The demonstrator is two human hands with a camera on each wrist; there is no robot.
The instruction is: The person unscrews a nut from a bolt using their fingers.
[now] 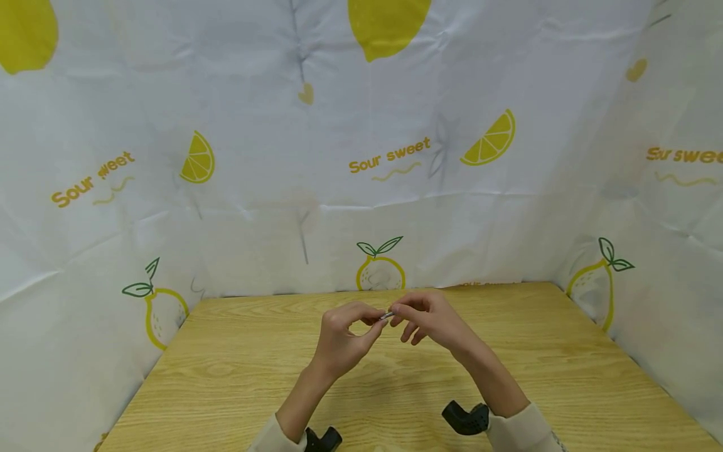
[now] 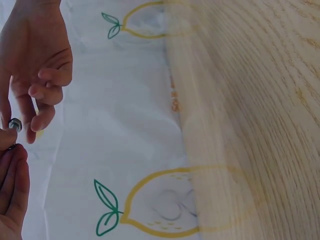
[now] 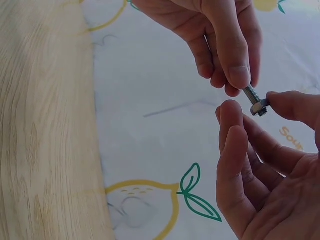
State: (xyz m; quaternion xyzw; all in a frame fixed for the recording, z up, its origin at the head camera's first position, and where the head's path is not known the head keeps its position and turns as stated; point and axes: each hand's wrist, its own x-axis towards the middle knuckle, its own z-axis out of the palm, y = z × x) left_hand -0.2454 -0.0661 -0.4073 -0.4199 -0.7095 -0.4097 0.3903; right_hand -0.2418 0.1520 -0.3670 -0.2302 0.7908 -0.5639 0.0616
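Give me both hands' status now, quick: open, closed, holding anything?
Left hand: closed, pinching the bolt.
Right hand: open, fingers relaxed, thumb touching the nut on the bolt.

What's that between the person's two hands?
A threaded bolt with a nut near its end, running from the left hand toward the right hand; the right wrist view shows it.

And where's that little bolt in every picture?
Head: the bolt is below centre, slightly right, between the left hand and right hand.
Left wrist: bolt at far left, about mid-height.
Right wrist: bolt right of centre, slightly above mid-height.
Landmark in all three: the wooden tabletop.
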